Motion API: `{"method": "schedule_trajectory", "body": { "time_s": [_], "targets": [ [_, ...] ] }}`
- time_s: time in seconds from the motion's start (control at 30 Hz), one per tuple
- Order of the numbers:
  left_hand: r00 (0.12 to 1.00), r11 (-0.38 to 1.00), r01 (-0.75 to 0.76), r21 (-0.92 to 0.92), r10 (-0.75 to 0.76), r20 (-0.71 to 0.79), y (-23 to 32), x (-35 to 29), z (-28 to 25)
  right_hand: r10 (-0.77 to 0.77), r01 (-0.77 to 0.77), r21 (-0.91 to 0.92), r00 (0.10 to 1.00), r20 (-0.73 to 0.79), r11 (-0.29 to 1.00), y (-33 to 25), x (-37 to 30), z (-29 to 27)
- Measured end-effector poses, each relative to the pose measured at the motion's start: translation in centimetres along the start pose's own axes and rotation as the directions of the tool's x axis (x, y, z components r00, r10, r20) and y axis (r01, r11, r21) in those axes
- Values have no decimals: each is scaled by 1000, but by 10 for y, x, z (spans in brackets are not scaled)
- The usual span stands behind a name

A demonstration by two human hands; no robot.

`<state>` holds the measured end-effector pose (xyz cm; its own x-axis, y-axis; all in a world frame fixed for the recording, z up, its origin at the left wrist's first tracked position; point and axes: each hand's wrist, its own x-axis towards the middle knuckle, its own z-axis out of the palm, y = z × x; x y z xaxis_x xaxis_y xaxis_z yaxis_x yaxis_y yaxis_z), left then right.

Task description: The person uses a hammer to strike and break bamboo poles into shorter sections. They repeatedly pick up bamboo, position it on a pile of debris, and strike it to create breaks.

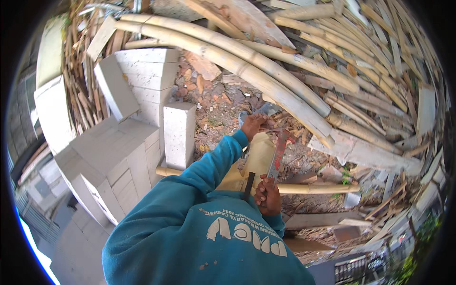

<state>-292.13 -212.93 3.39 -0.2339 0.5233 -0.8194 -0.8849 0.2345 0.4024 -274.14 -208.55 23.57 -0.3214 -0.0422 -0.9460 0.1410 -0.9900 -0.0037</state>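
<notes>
**Red-headed hammer w/ a scuffed red-and-grey shaft (278, 156) in R hand (268, 195), L hand (255, 125) nr its head**

R hand's fingers are clamped round the hammer's lower end, nr the body; shaft runs up & out past them, slightly tilted to the right, so the head sits well clear of those fingers, on the far side. L hand is just beyond & left of the hammer's head, fingers bent, tips pointing toward it. Can't tell if L fingertips are together, pinching sth. small, or touching the head; too blurred.

Rel. to hammer: flat black strip (249, 185) is left of its lower end, just beside R hand; can't tell what it belongs to. Tan trouser leg (258, 151) is immed. left of the shaft. Horiz. pale-yellow bamboo pole (318, 188) shows to the right of its lower end. Long, thick, pale bamboo pole (247, 71) slants past beyond the head, w/ more poles & planks heaped farther out to the right. Upright white rectangular block (179, 135) is well to the left; stacked pale-grey blocks (114, 152) are farther left. Brown, leaf-littered ground (216, 111) is beyond & left of the head. Teal sweatshirt (190, 232) is on the near side.
</notes>
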Motion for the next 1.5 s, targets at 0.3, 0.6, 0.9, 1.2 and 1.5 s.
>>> {"method": "schedule_trajectory", "body": {
  "time_s": [0.3, 0.6, 0.9, 1.2, 1.5],
  "targets": [
    [844, 895, -356, -270, 184, -504, 19, -138, -83, 93, -91, -21, 993, 76, 996, -53, 42, -17],
    [-529, 792, -363, 492, 259, -808, 55, -446, -328, 82, -131, -561, 990, -113, 817, -68, 95, -48],
    [-720, 991, 101, 92, 136, -681, 58, -630, -474, 26, -110, -627, 990, -141, 771, 16, 112, -31],
    [-322, 655, 407, 636, 755, -572, 61, -438, -346, -148, -47, -733, 969, -199, 678, 24, 110, -9],
    [571, 702, -8, 712, 588, -573, -72, -381, -256, -631, 430, -683, 774, -59, 591, -91, 177, 49]
  ]
}}
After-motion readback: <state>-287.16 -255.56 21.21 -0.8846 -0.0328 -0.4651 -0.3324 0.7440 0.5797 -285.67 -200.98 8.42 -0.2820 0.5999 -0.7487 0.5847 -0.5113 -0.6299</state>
